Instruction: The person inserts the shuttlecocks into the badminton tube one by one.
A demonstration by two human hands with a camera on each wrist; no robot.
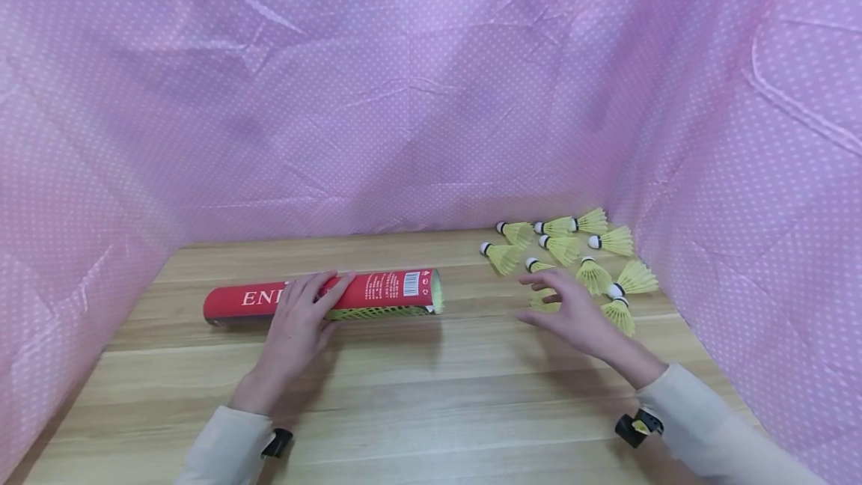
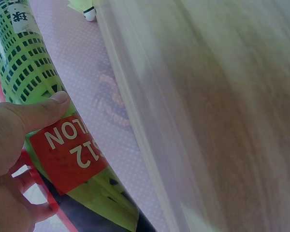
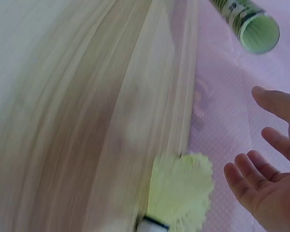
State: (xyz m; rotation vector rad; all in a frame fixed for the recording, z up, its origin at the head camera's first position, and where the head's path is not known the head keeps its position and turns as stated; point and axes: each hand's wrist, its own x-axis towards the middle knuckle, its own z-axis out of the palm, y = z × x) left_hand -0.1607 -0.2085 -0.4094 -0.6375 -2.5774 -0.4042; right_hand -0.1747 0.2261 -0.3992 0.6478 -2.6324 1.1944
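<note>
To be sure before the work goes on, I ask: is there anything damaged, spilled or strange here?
Nothing looks clearly damaged or spilled. The yellow shuttlecocks lie loose at the far right of the table, facing different ways, which looks untidy but not broken. The red tube, gripped by the left hand, shows no clear dent.

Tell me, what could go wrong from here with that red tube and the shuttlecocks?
The red tube is round and lies on its side, so it might roll if the left hand loosens. The shuttlecocks lie close together, so the right hand could knock neighbours if it picks one up.
</note>
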